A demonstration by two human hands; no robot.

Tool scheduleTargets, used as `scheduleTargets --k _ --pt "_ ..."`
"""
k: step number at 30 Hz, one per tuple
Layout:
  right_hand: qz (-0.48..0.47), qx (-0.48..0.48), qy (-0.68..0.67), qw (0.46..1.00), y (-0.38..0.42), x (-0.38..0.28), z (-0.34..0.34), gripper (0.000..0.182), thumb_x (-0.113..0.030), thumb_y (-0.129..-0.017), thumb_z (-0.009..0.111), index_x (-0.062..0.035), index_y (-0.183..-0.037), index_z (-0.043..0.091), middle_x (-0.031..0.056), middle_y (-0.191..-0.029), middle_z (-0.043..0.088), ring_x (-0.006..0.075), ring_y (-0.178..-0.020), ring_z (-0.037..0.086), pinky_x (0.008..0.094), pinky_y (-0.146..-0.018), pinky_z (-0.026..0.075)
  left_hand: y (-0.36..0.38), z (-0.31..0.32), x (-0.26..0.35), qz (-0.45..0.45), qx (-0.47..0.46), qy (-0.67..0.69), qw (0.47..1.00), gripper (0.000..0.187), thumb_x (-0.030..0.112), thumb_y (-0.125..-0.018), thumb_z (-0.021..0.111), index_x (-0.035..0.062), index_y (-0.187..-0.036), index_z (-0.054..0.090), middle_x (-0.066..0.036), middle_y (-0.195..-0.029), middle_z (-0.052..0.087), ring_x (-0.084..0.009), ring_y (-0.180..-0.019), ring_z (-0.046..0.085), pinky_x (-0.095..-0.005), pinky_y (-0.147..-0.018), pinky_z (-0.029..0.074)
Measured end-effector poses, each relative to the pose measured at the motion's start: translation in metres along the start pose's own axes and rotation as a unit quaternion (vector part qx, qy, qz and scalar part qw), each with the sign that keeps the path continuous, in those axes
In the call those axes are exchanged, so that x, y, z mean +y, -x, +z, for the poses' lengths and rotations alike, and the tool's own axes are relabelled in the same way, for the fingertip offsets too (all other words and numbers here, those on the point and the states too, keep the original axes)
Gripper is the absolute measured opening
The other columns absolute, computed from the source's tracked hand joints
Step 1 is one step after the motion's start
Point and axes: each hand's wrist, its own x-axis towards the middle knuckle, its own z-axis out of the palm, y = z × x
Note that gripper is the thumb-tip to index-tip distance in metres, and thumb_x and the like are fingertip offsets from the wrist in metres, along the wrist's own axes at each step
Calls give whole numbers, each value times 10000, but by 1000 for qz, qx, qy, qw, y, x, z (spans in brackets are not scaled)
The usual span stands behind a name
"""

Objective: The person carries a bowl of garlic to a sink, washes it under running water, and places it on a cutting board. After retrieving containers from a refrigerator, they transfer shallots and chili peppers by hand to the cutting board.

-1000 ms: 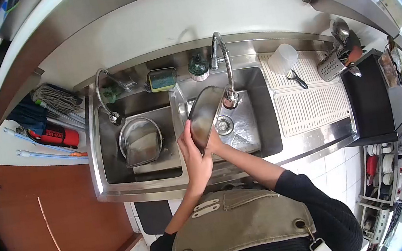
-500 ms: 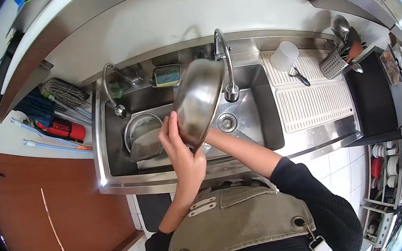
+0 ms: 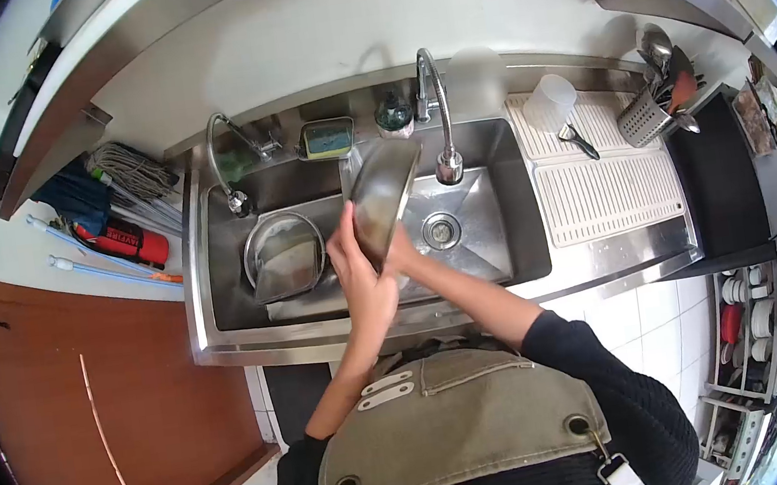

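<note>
A stainless steel bowl (image 3: pixel 384 190) is tipped up on its side over the double sink (image 3: pixel 519 197), its outer wall towards the left. My left hand (image 3: pixel 366 284) grips it from the left, thumb and fingers against the outside near the lower edge. On the bowl's other side is my right hand (image 3: pixel 399 246), its fingers hidden behind the wall, so what they hold is not visible. In the left basin lie a round metal pan (image 3: pixel 282 226) and a rectangular clear-looking container (image 3: pixel 287 272).
Two faucets (image 3: pixel 449 169) (image 3: pixel 236 201) arch over the basins. Behind them sit a sponge in a tray (image 3: pixel 327 140) and a soap bottle (image 3: pixel 394 116). To the right are a ribbed drying mat (image 3: pixel 608 201), a white cup (image 3: pixel 548 103), a peeler (image 3: pixel 578 144) and a utensil holder (image 3: pixel 643 121).
The bowl has come lower and tilted further edge-on, uncovering the soap bottle behind it. Both hands stay at it, the right one drawn slightly back along its side.
</note>
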Motion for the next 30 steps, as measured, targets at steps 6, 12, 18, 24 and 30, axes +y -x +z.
scheduleTargets --k 6,12,18,24,30 --pt "-40 17 127 991 -71 -9 -23 619 -315 -797 489 -46 -1325 310 299 -1390 129 508 -1276 75 535 -1062 86 -23 -25 42 118 59 23 991 812 -110 -674 549 103 -1384 218 -163 -1287 319 -295 -1229 325 -371 -1030 252" --pt "-3 49 183 982 -16 -27 -34 678 -456 -873 413 -57 -1382 207 245 -1428 110 455 -1299 140 520 -1055 149 -22 -5 -41 -21 41 313 949 891 -116 -581 438 119 -1396 167 -122 -1256 357 -268 -1103 424 -370 -956 349" --pt "161 -276 332 888 20 0 -50 520 -302 -835 475 -79 -1299 404 227 -1366 270 424 -1256 242 508 -1035 184 24 15 -161 -418 -40 506 754 420 11 -648 467 -41 -1063 490 -133 -1033 567 -255 -898 583 -407 -771 508" --pt "129 -482 291 816 7 14 -80 459 -216 -717 549 -116 -1165 526 189 -1215 436 379 -1136 384 443 -986 255 50 10 -162 -430 -132 528 720 361 35 -639 485 16 -999 501 -79 -902 569 -229 -789 588 -410 -721 524" --pt "100 -472 271 833 5 -29 -80 479 -358 -597 688 -161 -1019 575 162 -1092 476 395 -1036 426 471 -958 273 64 -18 -119 -397 -48 501 768 507 14 -627 475 11 -1133 456 -91 -939 565 -204 -810 598 -362 -661 551"
